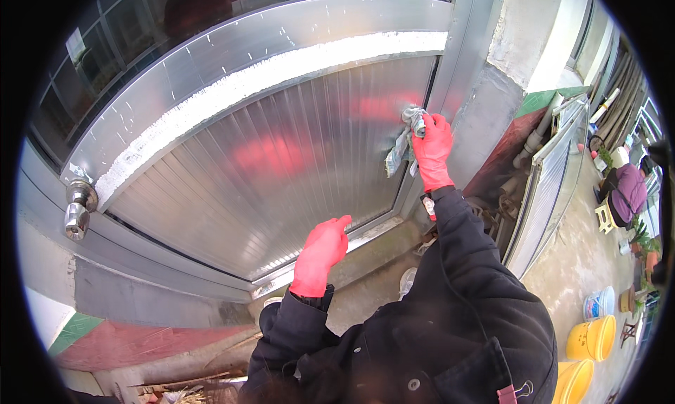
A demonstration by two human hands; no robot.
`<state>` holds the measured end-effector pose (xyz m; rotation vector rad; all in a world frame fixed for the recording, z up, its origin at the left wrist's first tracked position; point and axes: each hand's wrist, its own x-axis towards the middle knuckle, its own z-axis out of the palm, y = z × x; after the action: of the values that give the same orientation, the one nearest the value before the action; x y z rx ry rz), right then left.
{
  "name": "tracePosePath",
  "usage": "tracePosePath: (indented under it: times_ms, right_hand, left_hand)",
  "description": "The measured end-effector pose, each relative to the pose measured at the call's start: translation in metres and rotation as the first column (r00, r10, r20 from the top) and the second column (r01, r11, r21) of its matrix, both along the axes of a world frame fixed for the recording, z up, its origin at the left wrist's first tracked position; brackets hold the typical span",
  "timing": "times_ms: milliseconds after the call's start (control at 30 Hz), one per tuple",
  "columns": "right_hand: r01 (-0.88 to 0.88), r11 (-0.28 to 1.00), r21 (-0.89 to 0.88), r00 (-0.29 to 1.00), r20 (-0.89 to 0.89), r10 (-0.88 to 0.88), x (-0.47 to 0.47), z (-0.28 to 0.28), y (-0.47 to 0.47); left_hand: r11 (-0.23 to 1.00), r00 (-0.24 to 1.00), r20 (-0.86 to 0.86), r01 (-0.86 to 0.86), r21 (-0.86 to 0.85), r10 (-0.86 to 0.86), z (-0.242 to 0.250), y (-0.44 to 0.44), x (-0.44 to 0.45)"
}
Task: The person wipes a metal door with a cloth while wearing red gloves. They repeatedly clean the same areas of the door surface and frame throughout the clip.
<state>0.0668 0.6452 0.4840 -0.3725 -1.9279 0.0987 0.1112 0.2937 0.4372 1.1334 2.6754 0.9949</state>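
My right hand [433, 150], in a pink-red rubber glove, grips a crumpled, damp-looking grey-blue cloth [405, 144] near the right edge of a ribbed metal door panel [295, 151]. The cloth hangs down at the left of the glove. My left hand [321, 253], in a matching glove, is in front of the panel's lower edge, with nothing visible in it; its fingers are partly bent, and how far they close is hard to tell. Above the panel runs a rough white strip [263, 66] on the door's metal rail. A round metal doorknob [79, 214] sticks out at the left.
At the right, detached glazed panels [548, 177] lean beside pipes and wooden poles [617, 93]. Farther off, a person in purple [627, 193] sits on a stool [605, 218]. Yellow buckets [585, 340] stand on the concrete at lower right. A stone sill [369, 261] lies below the door.
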Motion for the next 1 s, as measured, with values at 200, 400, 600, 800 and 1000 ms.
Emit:
tracePosePath:
  times_ms: [200, 400, 600, 800, 1000]
  right_hand:
    - [0.050, 0.821, -0.569, 0.824, 0.488, 0.288, 0.035, -0.017, 0.002]
    - [-0.400, 0.762, -0.509, 0.905, -0.350, 0.241, 0.057, 0.042, 0.001]
    - [-0.404, 0.901, 0.159, 0.571, -0.725, 0.385, 0.034, 0.221, 0.026]
    - [0.012, 0.928, 0.373, 0.865, -0.469, 0.177, -0.019, 0.246, 0.028]
    - [0.056, 0.983, 0.176, 0.889, -0.457, 0.031, -0.032, 0.156, 0.031]
  left_hand:
    - [0.995, 0.987, 0.145, -0.054, -0.081, 0.066, -0.005, -0.004, 0.002]
    - [0.981, 0.980, 0.183, -0.045, -0.189, 0.080, 0.007, -0.021, 0.004]
    - [0.993, 0.981, 0.185, -0.034, -0.116, 0.055, 0.008, -0.019, 0.002]
    - [0.996, 0.989, 0.136, -0.050, -0.070, 0.059, 0.004, -0.020, 0.000]
    - [0.990, 0.997, 0.075, -0.020, -0.137, 0.030, -0.003, -0.020, -0.002]
